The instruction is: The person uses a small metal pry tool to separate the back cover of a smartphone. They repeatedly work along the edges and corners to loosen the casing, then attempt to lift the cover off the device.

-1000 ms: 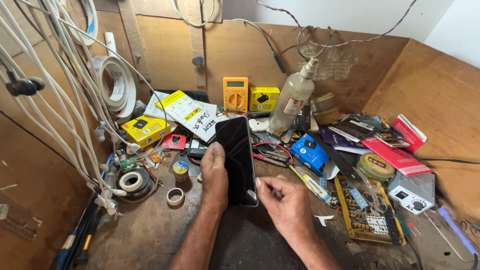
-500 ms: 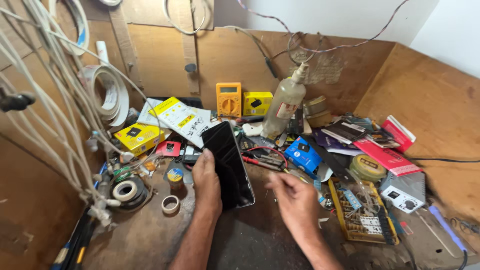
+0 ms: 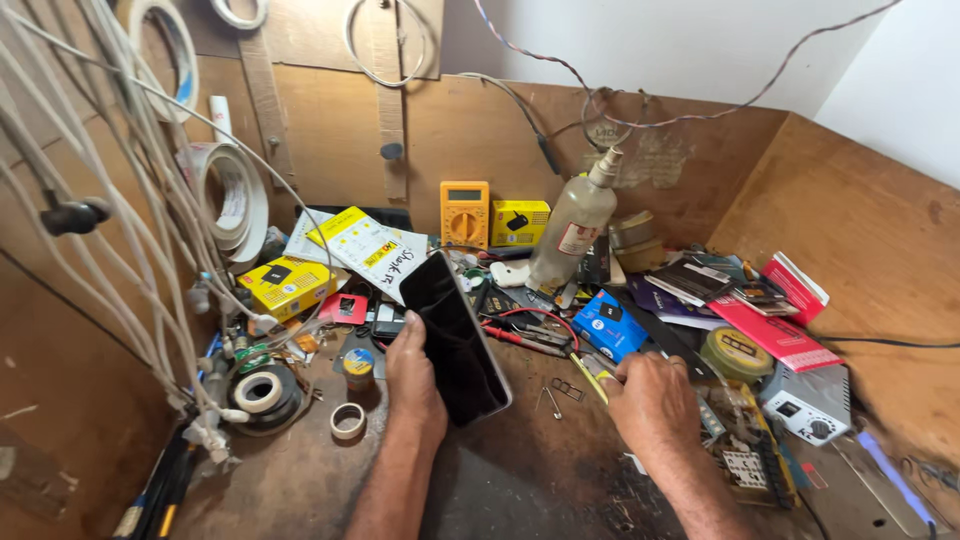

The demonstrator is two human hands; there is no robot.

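Observation:
My left hand (image 3: 412, 372) holds a black smartphone (image 3: 455, 336) by its left edge, dark screen up and tilted, above the wooden bench. My right hand (image 3: 650, 400) rests to the right on the cluttered bench, fingers curled over small tools next to a yellow-handled tool (image 3: 592, 377); whether it grips anything is hidden. A small metal piece (image 3: 567, 389) lies between the two hands.
An orange multimeter (image 3: 465, 212), small yellow boxes (image 3: 520, 220), a plastic spout bottle (image 3: 573, 225) and a blue box (image 3: 609, 325) stand behind. Tape rolls (image 3: 258, 391) lie left; white cables (image 3: 130, 190) hang at left. Red booklets (image 3: 775, 335) and a grey device (image 3: 808, 402) sit right.
My right hand left the phone and moved right onto the tools. The phone, held only by my left hand, tilted leftward.

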